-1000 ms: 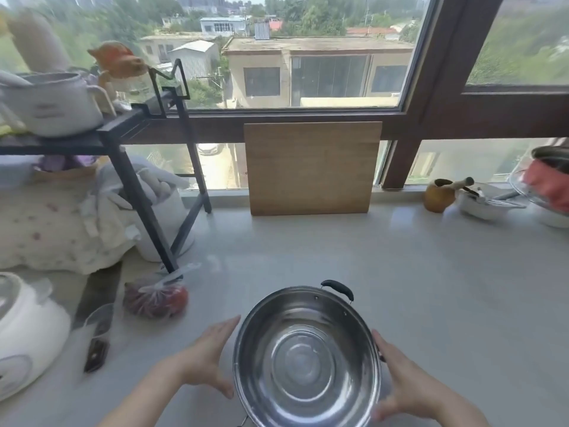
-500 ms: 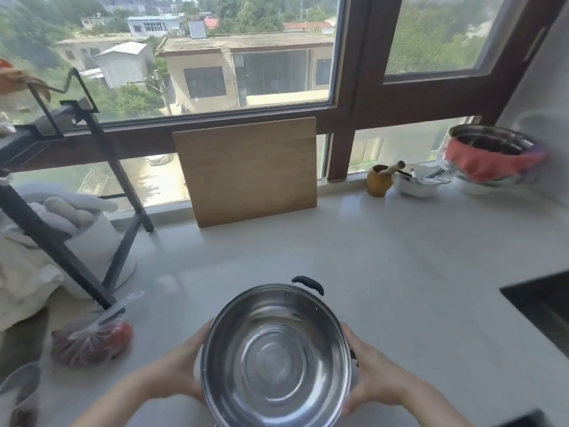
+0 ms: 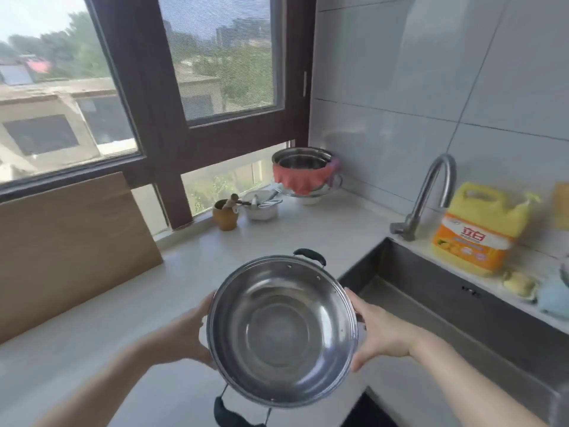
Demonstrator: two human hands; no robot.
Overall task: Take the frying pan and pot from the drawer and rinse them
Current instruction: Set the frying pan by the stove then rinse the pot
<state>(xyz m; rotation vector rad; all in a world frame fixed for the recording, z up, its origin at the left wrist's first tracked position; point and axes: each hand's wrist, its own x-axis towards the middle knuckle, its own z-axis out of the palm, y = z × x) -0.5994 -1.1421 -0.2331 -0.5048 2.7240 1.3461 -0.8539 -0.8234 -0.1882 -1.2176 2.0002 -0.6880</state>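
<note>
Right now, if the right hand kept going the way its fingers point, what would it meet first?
The right hand already grips the steel pot, its fingers pointing up-left along the wall; beyond them probably bare countertop, though depth is unclear.

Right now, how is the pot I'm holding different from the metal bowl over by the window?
The pot is held in the air by the left hand and right hand; the metal bowl rests in the counter's corner. The pot has black handles and is bare; the bowl has a red cloth draped over its side. Both are shiny steel.

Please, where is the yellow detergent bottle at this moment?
In the head view the yellow detergent bottle stands at the right, on the ledge behind the sink, just right of the faucet.
</note>
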